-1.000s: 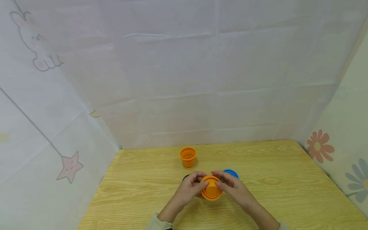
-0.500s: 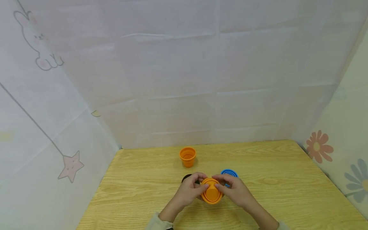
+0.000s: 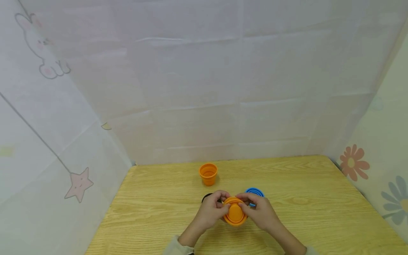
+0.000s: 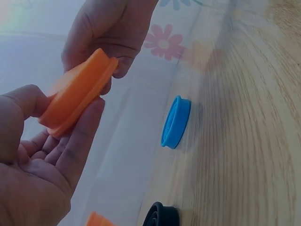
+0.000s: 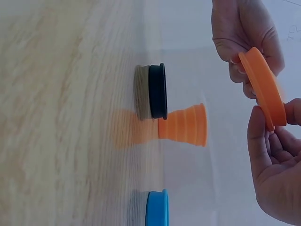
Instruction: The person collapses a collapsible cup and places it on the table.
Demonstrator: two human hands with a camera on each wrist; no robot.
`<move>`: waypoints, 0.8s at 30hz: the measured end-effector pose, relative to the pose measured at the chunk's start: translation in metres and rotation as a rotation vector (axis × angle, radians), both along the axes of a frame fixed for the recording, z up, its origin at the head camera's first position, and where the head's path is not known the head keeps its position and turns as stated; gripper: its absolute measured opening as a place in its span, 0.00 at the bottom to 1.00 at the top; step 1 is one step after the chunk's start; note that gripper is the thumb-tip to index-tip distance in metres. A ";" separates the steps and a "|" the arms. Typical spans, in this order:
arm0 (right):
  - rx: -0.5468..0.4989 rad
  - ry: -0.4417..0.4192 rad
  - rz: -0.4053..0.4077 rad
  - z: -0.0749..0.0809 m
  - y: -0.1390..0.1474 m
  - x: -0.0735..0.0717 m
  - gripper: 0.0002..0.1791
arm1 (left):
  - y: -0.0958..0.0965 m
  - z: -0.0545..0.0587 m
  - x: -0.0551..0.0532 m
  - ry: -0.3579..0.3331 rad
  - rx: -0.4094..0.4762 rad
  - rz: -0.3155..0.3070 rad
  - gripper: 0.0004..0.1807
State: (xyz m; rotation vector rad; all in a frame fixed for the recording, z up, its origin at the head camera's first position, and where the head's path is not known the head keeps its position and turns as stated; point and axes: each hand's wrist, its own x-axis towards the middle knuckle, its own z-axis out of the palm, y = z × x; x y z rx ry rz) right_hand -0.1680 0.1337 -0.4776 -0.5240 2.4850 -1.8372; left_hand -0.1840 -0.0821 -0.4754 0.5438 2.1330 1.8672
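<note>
Between both hands, raised above the table, is a flattened orange collapsible cup (image 3: 235,214), its ringed face tilted toward me. My left hand (image 3: 208,211) pinches its left edge, thumb on the face and fingers behind. On the opposite side, my right hand (image 3: 262,212) grips it the same way. The left wrist view shows the flattened cup (image 4: 80,94) edge-on, with a raised rim. Just beyond the hands lie a flat blue collapsible cup (image 3: 255,191), partly covered by the right hand, and a flat black one (image 5: 157,92), mostly hidden behind the left hand in the head view.
An expanded orange collapsible cup (image 3: 208,174) stands upright farther back on the wood-grain table (image 3: 153,202). Pale printed cloth (image 3: 191,88) rises behind the table and along both sides.
The flattened orange cup has dropped slightly and tilted in the hands, and the thumbs have shifted on its face. Slightly more of the black and blue cups shows.
</note>
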 end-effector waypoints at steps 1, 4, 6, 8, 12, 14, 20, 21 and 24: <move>-0.004 -0.012 0.001 0.000 0.000 0.000 0.15 | 0.000 0.000 0.000 -0.009 0.007 0.001 0.12; -0.018 -0.061 0.015 0.000 0.003 -0.001 0.17 | -0.002 -0.001 -0.001 -0.035 0.031 -0.010 0.13; -0.041 -0.104 0.030 0.000 0.005 -0.002 0.19 | -0.003 0.000 -0.001 -0.056 0.050 -0.023 0.15; -0.076 -0.155 0.052 0.000 0.007 -0.003 0.21 | -0.004 0.000 -0.001 -0.081 0.066 -0.038 0.17; -0.150 -0.249 0.088 0.000 0.010 -0.005 0.25 | -0.005 0.000 -0.001 -0.140 0.094 -0.074 0.22; -0.175 -0.282 0.097 0.000 0.011 -0.006 0.26 | -0.006 -0.001 -0.001 -0.158 0.107 -0.092 0.23; -0.200 -0.318 0.149 0.004 0.012 -0.005 0.29 | -0.009 -0.002 -0.004 -0.174 0.160 -0.136 0.24; -0.198 -0.318 0.161 0.005 0.012 -0.005 0.29 | -0.009 -0.003 -0.004 -0.174 0.165 -0.136 0.24; -0.190 -0.310 0.186 0.006 0.013 -0.004 0.29 | -0.009 -0.003 -0.005 -0.173 0.170 -0.128 0.25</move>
